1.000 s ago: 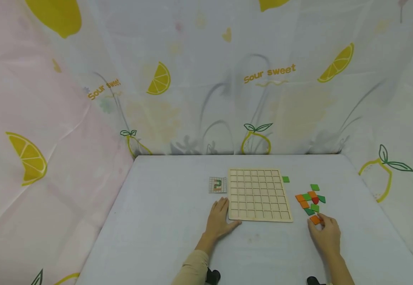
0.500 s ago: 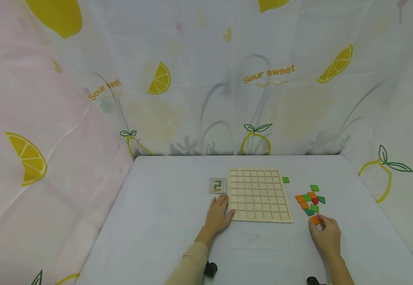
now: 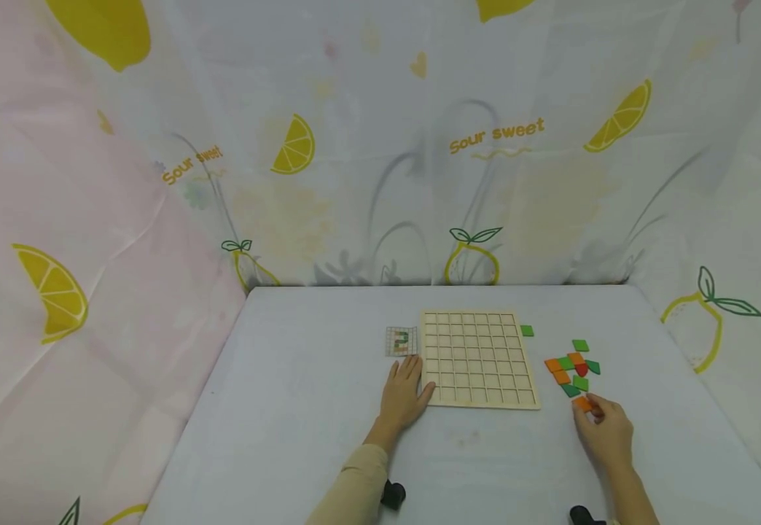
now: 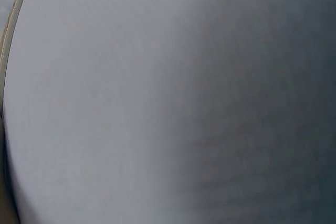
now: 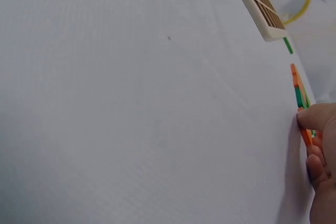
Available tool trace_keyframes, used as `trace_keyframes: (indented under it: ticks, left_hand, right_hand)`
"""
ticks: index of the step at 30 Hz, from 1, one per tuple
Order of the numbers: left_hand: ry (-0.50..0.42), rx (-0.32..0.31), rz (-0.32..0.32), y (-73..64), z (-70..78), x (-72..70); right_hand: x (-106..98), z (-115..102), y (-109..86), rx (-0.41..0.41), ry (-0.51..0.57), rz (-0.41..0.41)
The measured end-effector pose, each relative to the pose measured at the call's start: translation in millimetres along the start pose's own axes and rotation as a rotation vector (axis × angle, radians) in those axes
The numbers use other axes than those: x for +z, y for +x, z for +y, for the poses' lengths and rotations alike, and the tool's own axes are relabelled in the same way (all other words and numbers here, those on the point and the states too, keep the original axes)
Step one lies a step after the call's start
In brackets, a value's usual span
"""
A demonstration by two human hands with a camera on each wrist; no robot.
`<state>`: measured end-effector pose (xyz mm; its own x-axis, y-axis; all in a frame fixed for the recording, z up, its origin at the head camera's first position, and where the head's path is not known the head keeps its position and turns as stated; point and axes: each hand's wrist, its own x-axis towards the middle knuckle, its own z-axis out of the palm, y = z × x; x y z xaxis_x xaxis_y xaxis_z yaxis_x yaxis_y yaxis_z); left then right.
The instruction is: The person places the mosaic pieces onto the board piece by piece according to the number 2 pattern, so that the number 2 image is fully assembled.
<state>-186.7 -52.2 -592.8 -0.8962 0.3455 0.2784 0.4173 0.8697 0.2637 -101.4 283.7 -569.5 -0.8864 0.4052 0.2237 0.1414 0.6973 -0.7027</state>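
My left hand (image 3: 400, 399) lies with fingers extended along the left edge of a pale wooden grid board (image 3: 479, 361), thumb over its near left corner. Right of the board, my right hand (image 3: 606, 432) pinches an orange tile (image 3: 581, 403) between thumb and fingers, at the near end of a cluster of tiles. The right wrist view shows the same orange tile (image 5: 305, 134) edge-on in the fingers, low over the table. The left wrist view holds mostly blurred white tabletop, with the hand almost wholly out of frame.
Several orange and green tiles and a red piece (image 3: 581, 370) lie together beyond my right hand. A lone green tile (image 3: 527, 331) sits by the board's far right corner. A small pattern card (image 3: 401, 341) lies left of the board. Lemon-print cloth (image 3: 380, 182) hangs behind the table.
My left thumb has drawn in from the board's near edge to its corner, and the left hand has slid slightly forward. My right hand has shifted slightly right, still pinching the orange tile.
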Motion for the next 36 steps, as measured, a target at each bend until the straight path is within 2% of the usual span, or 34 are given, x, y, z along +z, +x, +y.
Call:
trace_keyframes:
  ticks: [5, 12, 17, 20, 25, 30, 36]
  left_hand:
    - [0.018, 0.002, 0.020, -0.9, -0.5, 0.6]
    - [0.020, -0.020, -0.007, -1.6, -0.4, 0.0]
    - [0.021, -0.017, -0.003, -1.2, -1.4, 0.4]
    - [0.019, -0.012, 0.003, -1.0, -1.7, 0.1]
    - [0.029, -0.005, 0.008, -1.4, -1.5, 0.9]
    - [0.032, 0.004, 0.000, -2.0, 0.3, 1.1]
    - [0.039, -0.003, -0.018, -1.5, 2.4, 0.0]
  right_hand:
    - [-8, -3, 1.8, 0.015, -0.001, -0.051]
    - [-10, -4, 4.0, 0.056, 0.008, -0.076]
    - [-10, -1, 11.3, -0.006, 0.002, -0.073]
    - [-9, 2, 21.2, -0.044, -0.005, -0.054]
    - [-9, 8, 37.0, -0.084, -0.047, -0.069]
    - [-9, 12, 45.4, -0.094, -0.068, -0.120]
    - [-11, 10, 44.9, -0.094, -0.070, -0.146]
